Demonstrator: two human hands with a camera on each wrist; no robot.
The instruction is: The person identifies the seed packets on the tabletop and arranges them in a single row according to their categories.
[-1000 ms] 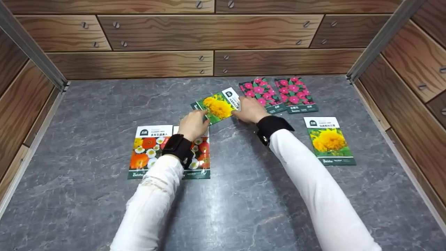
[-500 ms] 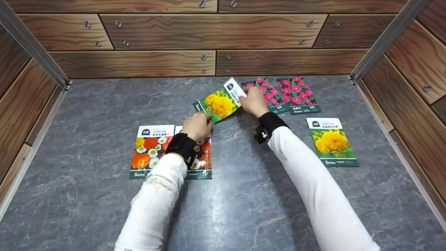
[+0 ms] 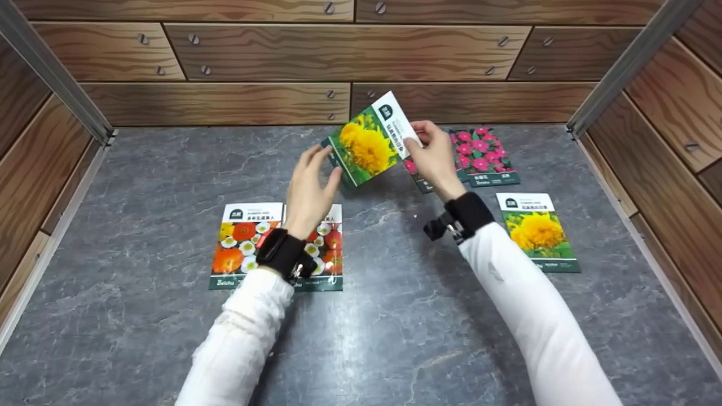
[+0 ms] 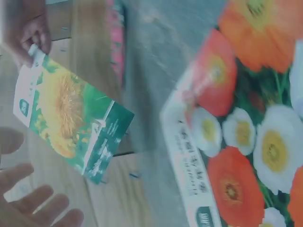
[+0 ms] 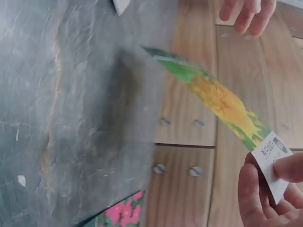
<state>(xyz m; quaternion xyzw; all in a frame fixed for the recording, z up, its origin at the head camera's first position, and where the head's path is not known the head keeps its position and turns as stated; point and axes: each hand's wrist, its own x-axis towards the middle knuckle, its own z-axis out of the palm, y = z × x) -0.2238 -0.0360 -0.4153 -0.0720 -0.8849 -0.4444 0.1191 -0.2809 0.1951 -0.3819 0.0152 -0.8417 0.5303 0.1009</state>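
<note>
A yellow-flower seed packet (image 3: 366, 144) is held up off the table, tilted, its white top end pinched between the thumb and fingers of my right hand (image 3: 435, 155). In the right wrist view the packet (image 5: 220, 101) looks slightly bowed. My left hand (image 3: 310, 192) is beside the packet's dark green lower end, fingers spread. The left wrist view shows a gap between these fingers (image 4: 45, 203) and the packet (image 4: 66, 113). Below the left hand lie two orange-and-white poppy packets (image 3: 240, 248), side by side, the right one partly covered by the hand and wrist.
Two pink-flower packets (image 3: 479, 155) lie at the back right, one mostly hidden behind the right hand. Another yellow-flower packet (image 3: 536, 231) lies flat at the right. Wood-patterned walls (image 3: 254, 101) bound the grey marbled table (image 3: 141, 338) at the back and sides.
The yellow-flower packet has been lifted off the table, with my right hand moving right and holding its top end. My left hand has let go of the lower end and spread its fingers.
</note>
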